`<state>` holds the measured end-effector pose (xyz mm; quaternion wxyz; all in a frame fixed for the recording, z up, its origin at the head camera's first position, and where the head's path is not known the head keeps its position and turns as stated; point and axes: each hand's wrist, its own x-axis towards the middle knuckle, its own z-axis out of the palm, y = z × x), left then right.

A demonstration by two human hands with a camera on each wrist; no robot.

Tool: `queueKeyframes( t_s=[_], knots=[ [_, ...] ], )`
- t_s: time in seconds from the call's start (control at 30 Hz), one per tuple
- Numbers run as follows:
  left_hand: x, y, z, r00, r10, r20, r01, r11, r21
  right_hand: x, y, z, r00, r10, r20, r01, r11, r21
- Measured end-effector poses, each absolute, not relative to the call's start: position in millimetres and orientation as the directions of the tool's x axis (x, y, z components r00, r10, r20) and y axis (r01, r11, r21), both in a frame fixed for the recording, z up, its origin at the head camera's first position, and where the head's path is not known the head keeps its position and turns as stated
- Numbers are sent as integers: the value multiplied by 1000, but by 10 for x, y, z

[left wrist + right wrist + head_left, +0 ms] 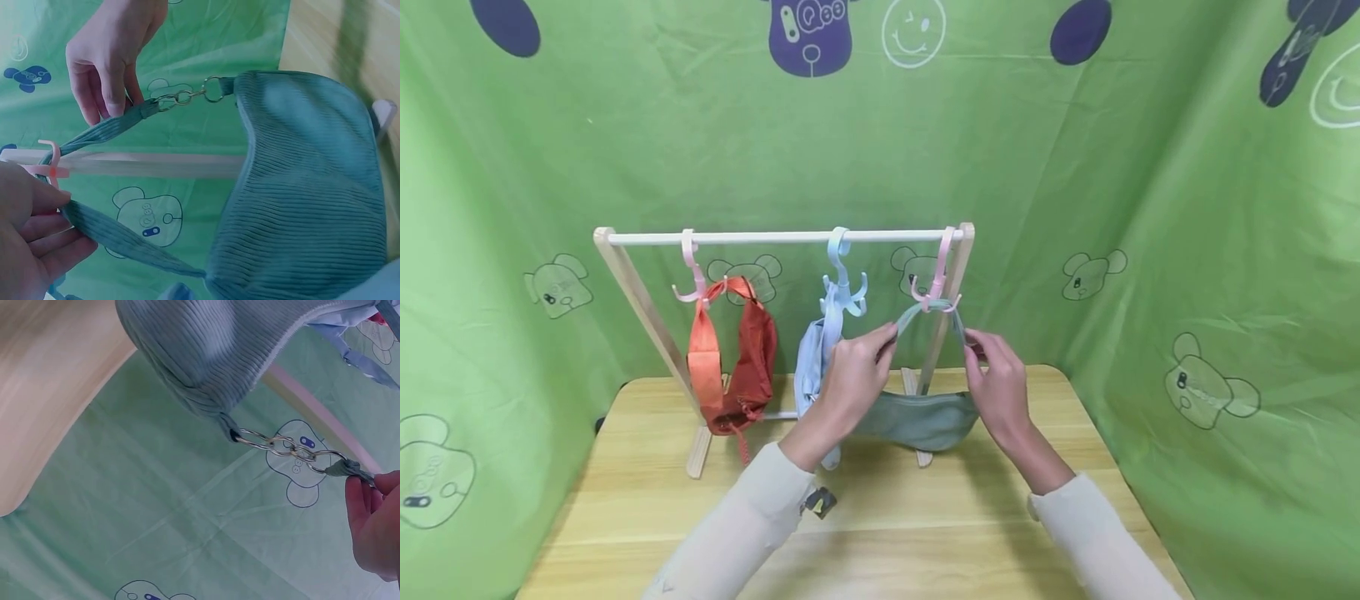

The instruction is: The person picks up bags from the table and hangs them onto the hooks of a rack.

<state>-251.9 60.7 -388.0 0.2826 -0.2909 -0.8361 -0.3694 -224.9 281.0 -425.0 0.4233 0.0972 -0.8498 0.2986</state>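
A green corduroy shoulder bag (917,419) hangs by its strap (125,240) from the right pink hook hanger (934,287). My left hand (859,367) pinches one side of the strap, just below the hook. On the other side my right hand (998,379) pinches the strap close to its metal chain links (287,449). The strap's top passes over a prong of the pink hook, as the head view shows. In the left wrist view the bag body (306,169) droops away from both hands. My left forearm hides part of the bag in the head view.
A white rail (760,237) on a wooden rack also carries a red-orange bag (748,367) on a pink hook and a light blue bag (811,358) on a blue hook (842,275). The rack stands on a wooden table (917,533). Green printed cloth (1150,208) surrounds it.
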Motion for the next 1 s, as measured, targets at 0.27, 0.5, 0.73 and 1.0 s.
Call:
queueKeyframes(
  t_s=[0.27,0.5,0.73,1.0],
  knots=[
    [-2501,527,-3965,-672,292,680,694,571,440,-2234,2865,-4341,-600,76,797,-441,799,-408],
    [-2451,443,-4003,-656,325,681,710,570,413,-2230,2928,-4371,-586,55,808,-459,800,-387],
    [-2394,371,-3977,-584,381,717,759,570,316,-2177,2959,-4374,-566,37,824,-471,805,-360],
    [-2357,175,-3999,-391,444,806,886,418,199,-2115,2980,-4363,-557,9,831,-511,785,-351]
  ],
)
